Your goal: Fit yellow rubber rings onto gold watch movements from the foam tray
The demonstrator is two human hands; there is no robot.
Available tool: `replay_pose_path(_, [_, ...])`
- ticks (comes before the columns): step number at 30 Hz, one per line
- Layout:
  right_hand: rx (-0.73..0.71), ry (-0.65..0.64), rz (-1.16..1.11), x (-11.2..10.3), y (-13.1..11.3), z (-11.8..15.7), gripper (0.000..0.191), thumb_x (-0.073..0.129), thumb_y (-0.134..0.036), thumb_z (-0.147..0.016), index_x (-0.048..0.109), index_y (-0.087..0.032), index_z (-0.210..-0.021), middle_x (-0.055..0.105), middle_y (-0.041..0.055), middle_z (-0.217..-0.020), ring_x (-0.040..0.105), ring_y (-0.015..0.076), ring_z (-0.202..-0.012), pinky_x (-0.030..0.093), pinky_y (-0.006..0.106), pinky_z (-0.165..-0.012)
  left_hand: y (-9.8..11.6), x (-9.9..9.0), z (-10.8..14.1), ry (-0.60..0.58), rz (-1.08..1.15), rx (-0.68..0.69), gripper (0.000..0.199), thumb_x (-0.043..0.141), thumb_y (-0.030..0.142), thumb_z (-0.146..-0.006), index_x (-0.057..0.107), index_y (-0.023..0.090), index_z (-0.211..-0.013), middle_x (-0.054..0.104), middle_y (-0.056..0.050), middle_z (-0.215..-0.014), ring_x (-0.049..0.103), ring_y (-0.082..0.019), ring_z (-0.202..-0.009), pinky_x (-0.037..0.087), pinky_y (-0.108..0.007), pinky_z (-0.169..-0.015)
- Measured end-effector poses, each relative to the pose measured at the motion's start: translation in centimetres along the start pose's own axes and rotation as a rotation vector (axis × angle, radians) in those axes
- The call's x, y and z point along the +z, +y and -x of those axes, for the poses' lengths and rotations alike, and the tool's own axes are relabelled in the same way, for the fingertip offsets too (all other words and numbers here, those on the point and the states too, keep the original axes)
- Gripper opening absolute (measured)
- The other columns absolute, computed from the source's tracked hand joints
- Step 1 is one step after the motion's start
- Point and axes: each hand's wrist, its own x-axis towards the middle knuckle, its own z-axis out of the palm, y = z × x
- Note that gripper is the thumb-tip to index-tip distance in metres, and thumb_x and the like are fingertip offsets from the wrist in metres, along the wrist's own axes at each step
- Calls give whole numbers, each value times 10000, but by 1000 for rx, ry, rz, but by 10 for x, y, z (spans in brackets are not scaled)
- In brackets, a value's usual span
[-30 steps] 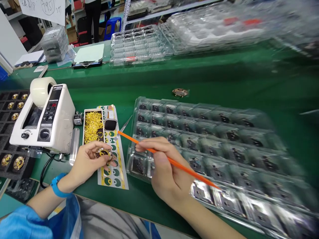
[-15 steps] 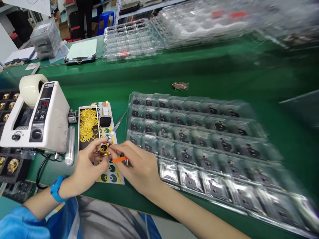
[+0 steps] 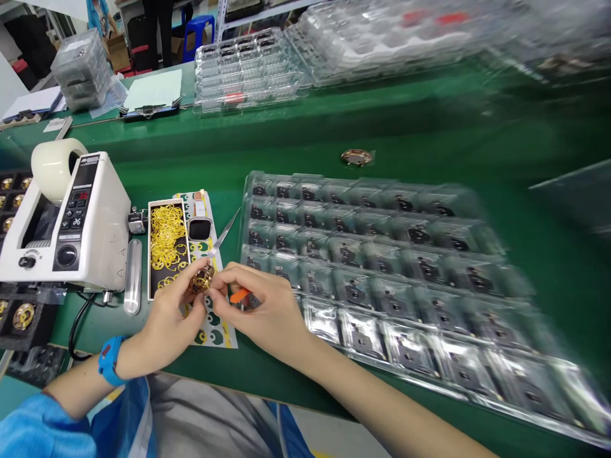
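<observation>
My left hand, with a blue band at the wrist, pinches a small round gold and dark part between thumb and fingers. At the part's right edge are the closed fingertips of my right hand. An orange-handled tool lies within the right hand's fingers, its tip hidden. Beneath both hands is a sheet of green and yellow stickers. Just behind them stands a white box of yellow rings. A pointed metal blade rests beside a watch-like item.
A white tape dispenser stands at the left, near foam trays of gold parts. To the right spreads a large clear tray of dark parts. Behind it lies another round part. A person is in the far background.
The round part is tilted differently in my left hand. My right fingers have shifted at its edge, and the orange handle now points up more and shows less. The view has shifted slightly.
</observation>
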Motion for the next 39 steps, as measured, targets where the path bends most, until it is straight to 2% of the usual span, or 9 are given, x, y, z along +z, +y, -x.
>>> replay_pose_path(5, [182, -40, -176, -2, -1, -7, 152, 516, -176, -820, 538, -189, -670, 471, -57, -527, 327, 68, -423, 282, 191, -398, 6, -10, -11, 171, 197, -41, 467, 585, 113, -820, 583, 177, -1283, 636, -85, -1296, 621, -234, -1165, 508, -342, -1013])
replay_pose_path(10, [-14, -149, 219, 16, 12, -7, 145, 502, -122, -863, 555, -185, -743, 607, -13, -660, 503, 102, -528, 379, 214, -507, 12, -24, -18, 400, 331, 39, 456, 668, 137, -807, 574, 183, -1250, 666, -85, -1240, 643, -216, -1134, 519, -310, -999])
replay_pose_path(14, [-91, -207, 364, 28, 16, -3, 160, 484, -42, -809, 555, -176, -756, 633, 26, -718, 582, 158, -629, 378, 255, -538, 11, -28, -17, 397, 359, 73, 442, 683, 136, -816, 573, 182, -1242, 663, -87, -1250, 633, -213, -1155, 518, -293, -1001])
replay_pose_path(17, [-139, -206, 447, 25, 8, 2, 199, 472, -24, -771, 583, -169, -848, 656, 40, -795, 603, 167, -696, 404, 261, -567, 12, -28, -15, 386, 364, 55, 450, 699, 145, -814, 575, 176, -1246, 668, -93, -1245, 638, -218, -1147, 515, -301, -1007])
replay_pose_path(21, [-163, -171, 595, -8, 11, 5, 189, 501, -77, -791, 633, -179, -879, 671, 50, -805, 609, 188, -733, 422, 276, -581, 15, -30, -13, 390, 383, 22, 499, 738, 184, -798, 575, 182, -1270, 674, -101, -1238, 645, -234, -1137, 519, -316, -1004])
replay_pose_path(26, [19, -66, 775, -104, 54, -9, 198, 494, -132, -857, 685, -180, -880, 706, 69, -845, 660, 206, -773, 467, 280, -604, 19, -36, -15, 280, 528, -153, 580, 784, 198, -743, 568, 151, -1280, 729, -114, -1112, 661, -242, -1109, 546, -277, -950])
replay_pose_path(30, [86, -217, 797, -160, 64, 1, 195, 536, -126, -823, 709, -203, -776, 707, 28, -785, 667, 175, -682, 464, 256, -561, 19, -40, -15, 227, 605, -242, 581, 789, 179, -724, 577, 139, -1263, 741, -114, -1075, 665, -232, -1101, 571, -210, -874])
replay_pose_path(34, [124, -384, 792, -161, 51, 29, 209, 590, -81, -767, 735, -227, -806, 682, -1, -738, 660, 162, -671, 456, 240, -552, 19, -39, -15, 177, 630, -278, 480, 782, 206, -750, 628, 155, -1202, 747, -108, -1066, 670, -233, -1092, 577, -213, -867])
replay_pose_path(39, [291, -303, 854, -143, 52, 48, 98, 622, -197, -819, 719, -185, -830, 668, 67, -809, 638, 194, -671, 380, 257, -480, 23, -35, -14, 131, 641, -340, 385, 769, 221, -768, 679, 183, -1140, 764, -83, -1002, 695, -220, -1040, 589, -212, -838])
